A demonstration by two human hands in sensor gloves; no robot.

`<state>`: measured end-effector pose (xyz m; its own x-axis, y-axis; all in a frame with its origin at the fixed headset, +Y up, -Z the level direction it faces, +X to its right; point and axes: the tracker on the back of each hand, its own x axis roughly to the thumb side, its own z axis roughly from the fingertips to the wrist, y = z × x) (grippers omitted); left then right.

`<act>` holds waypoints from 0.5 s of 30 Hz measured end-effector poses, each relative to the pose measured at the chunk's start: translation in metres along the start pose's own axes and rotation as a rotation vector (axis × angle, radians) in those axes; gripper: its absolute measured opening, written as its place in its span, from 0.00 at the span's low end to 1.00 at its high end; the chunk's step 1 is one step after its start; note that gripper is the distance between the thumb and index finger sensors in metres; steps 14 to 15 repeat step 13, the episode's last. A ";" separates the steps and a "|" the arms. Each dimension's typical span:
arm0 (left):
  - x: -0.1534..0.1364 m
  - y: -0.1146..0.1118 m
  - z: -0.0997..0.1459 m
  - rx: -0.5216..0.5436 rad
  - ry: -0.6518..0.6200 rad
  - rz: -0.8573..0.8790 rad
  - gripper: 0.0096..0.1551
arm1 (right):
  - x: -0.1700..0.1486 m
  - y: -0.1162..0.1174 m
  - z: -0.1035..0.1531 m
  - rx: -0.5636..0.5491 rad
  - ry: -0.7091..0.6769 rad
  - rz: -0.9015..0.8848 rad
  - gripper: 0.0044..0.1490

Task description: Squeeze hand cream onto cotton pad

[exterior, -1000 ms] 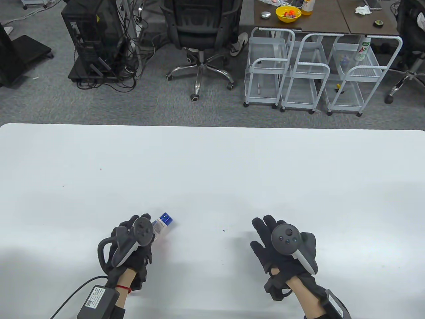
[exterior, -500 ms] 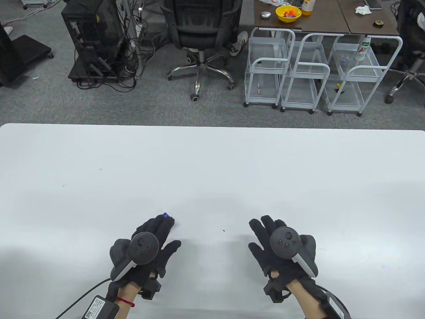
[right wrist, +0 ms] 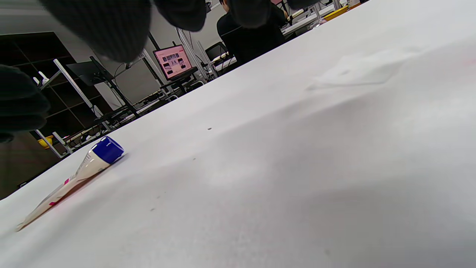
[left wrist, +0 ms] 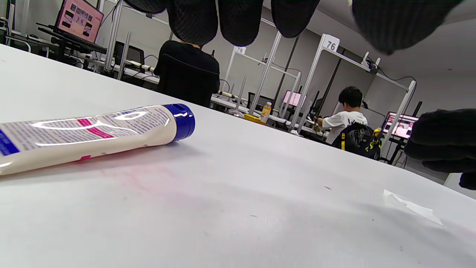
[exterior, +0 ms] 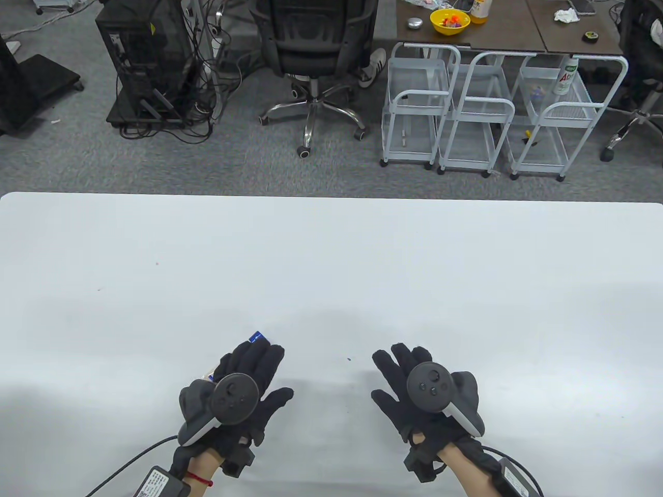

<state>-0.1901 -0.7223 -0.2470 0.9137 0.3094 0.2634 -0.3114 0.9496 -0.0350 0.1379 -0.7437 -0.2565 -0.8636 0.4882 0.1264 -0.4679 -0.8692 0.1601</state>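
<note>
Starting with the biggest thing: a wide white bench, carrying everything for this job.

Using the hand cream tube as the marker for places. Lying flat on its side on the bench, not lifted by anything.

Looking next at the left hand, hanging right above the tube and covering most of it from the table view. Showing a wide-open grip, fingers spread, holding nothing. Not touching the tube either, going by the left wrist view, with the fingertips floating above it.

Looking at the right hand, well to the right of the tube. Showing a wide-open grip too, fingers spread, holding nothing.

Finding the thin white cotton pad lying flat on the bench, well to the right of the tube and near the right hand. Not showing in the table view, likely hiding under that hand.

Noticing the little blue cap sitting on the far end of the tube, pointing away from the person and looking closed.

Judging the job as barely begun. Seeing no cream on the pad and no hand on the tube yet. Needing all of this: picking up the tube, opening the cap, bringing the tube over to the pad, and squeezing softly so only a little cream comes out.
</note>
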 end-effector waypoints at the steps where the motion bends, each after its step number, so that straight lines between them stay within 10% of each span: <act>1: 0.001 -0.001 0.000 -0.002 0.001 -0.006 0.45 | 0.000 0.001 0.000 0.004 0.000 0.001 0.46; 15: 0.001 -0.005 -0.003 -0.031 0.022 -0.030 0.45 | -0.003 0.007 -0.004 0.042 0.015 0.022 0.46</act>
